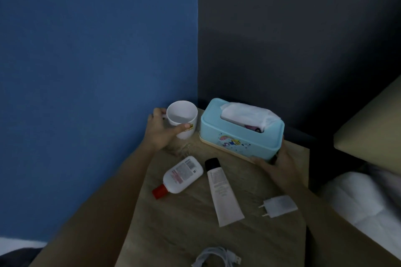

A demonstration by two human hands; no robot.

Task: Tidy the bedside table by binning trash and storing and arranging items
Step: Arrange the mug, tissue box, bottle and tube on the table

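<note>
White mug (pixel 182 115) held by left hand (pixel 159 130) at back left corner of bedside table (pixel 184 223): fingers curled at handle, thumb pressed on front. Blue tissue box (pixel 238 136) gripped at near right end by right hand (pixel 275 163). Box's long side is set from back left to front right, with mug just beside far left end. Bottle (pixel 182 174), tube (pixel 221 191), plug (pixel 280 202) and cable (pixel 217 258) are not touched. They are spread nearer person: bottle on left hand's side, plug on right hand's side.

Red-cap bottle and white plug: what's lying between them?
A white tube with a black cap lies flat on the table between the bottle and the plug, shown in the head view.
</note>
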